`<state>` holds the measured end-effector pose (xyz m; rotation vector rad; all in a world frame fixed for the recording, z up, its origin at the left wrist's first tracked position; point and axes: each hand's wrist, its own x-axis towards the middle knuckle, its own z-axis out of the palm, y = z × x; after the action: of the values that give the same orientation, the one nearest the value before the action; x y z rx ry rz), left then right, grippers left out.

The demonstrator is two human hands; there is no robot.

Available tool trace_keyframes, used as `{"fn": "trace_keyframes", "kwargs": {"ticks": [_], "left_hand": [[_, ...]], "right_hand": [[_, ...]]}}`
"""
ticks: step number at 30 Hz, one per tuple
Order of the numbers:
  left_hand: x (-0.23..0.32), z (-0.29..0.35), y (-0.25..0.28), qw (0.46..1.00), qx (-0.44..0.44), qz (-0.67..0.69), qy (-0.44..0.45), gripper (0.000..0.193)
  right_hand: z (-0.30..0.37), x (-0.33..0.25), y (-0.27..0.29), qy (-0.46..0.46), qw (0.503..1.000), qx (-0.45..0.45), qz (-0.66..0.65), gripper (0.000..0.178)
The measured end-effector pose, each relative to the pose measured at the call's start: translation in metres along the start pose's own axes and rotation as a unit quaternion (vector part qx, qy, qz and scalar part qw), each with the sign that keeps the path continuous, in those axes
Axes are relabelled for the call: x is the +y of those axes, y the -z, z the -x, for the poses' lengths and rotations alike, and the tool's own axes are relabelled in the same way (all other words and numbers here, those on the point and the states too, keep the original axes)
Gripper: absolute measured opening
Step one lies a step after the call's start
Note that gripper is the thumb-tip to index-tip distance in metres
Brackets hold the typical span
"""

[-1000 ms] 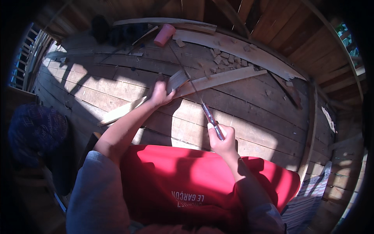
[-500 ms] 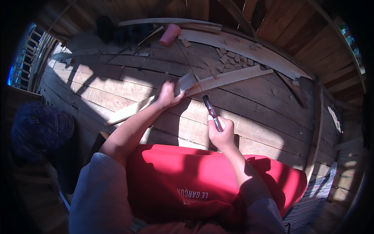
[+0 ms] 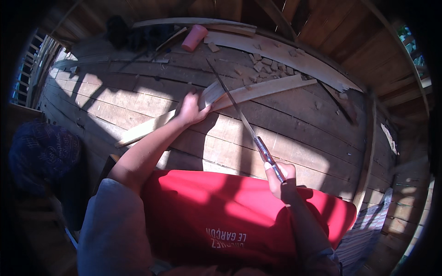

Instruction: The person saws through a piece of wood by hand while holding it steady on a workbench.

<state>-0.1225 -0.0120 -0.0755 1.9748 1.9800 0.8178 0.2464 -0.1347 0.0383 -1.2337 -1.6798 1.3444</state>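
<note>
My left hand (image 3: pixel 191 110) is closed around a pale wooden strip (image 3: pixel 147 129), pressing it down near its far end. That end lies across a longer wooden plank (image 3: pixel 262 93) on the floor. In my right hand (image 3: pixel 281 177) is a handsaw (image 3: pixel 239 112), gripped by its dark, glossy handle. Seen almost edge-on, the long thin blade slants away to the far left. It passes right beside the strip's end and over the plank; whether its teeth touch the wood I cannot tell.
Several small wood blocks (image 3: pixel 267 64) lie beyond the plank. A pink cup (image 3: pixel 194 38) sits farther back, near long boards (image 3: pixel 281 48) by the wall. Red cloth (image 3: pixel 193 198) covers my lap. To my left is a dark blue patterned cloth item (image 3: pixel 46 149).
My right hand has drawn the handsaw back toward me and to the right, so more of the blade shows on my side of the strip. My left hand keeps its hold.
</note>
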Motion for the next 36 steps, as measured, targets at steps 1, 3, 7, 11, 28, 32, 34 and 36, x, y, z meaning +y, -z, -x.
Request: {"fn": "trace_keyframes", "kwargs": {"ticks": [1, 3, 7, 11, 28, 32, 34, 36], "left_hand": [[-0.004, 0.005, -0.008, 1.0, -0.003, -0.001, -0.005, 0.056], [0.01, 0.009, -0.013, 1.0, -0.012, -0.029, 0.003, 0.059], [0.023, 0.011, 0.002, 0.998, 0.007, -0.052, -0.019, 0.062], [0.027, 0.014, 0.006, 0.998, -0.013, -0.049, -0.032, 0.066], [0.068, -0.028, -0.018, 0.987, -0.027, -0.133, -0.082, 0.079], [0.081, -0.035, -0.013, 0.986, -0.086, -0.146, 0.003, 0.075], [0.079, -0.035, -0.013, 0.985, -0.092, -0.149, 0.007, 0.073], [0.071, -0.032, -0.014, 0.987, -0.069, -0.147, 0.002, 0.072]], "right_hand": [[-0.006, -0.001, -0.004, -0.01, 1.0, 0.004, 0.014, 0.036], [-0.035, 0.0, -0.035, -0.029, 0.999, 0.03, 0.007, 0.038], [-0.04, -0.008, -0.027, 0.0, 1.0, 0.019, 0.022, 0.038], [-0.005, -0.005, 0.017, -0.055, 0.997, -0.024, 0.046, 0.045], [-0.06, 0.029, -0.023, 0.031, 0.993, 0.105, -0.044, 0.044], [-0.06, 0.052, -0.036, 0.068, 0.99, 0.122, 0.006, 0.043], [-0.063, 0.052, -0.035, 0.028, 0.989, 0.117, -0.085, 0.044], [-0.071, 0.043, -0.024, -0.056, 0.966, 0.101, -0.231, 0.044]]}}
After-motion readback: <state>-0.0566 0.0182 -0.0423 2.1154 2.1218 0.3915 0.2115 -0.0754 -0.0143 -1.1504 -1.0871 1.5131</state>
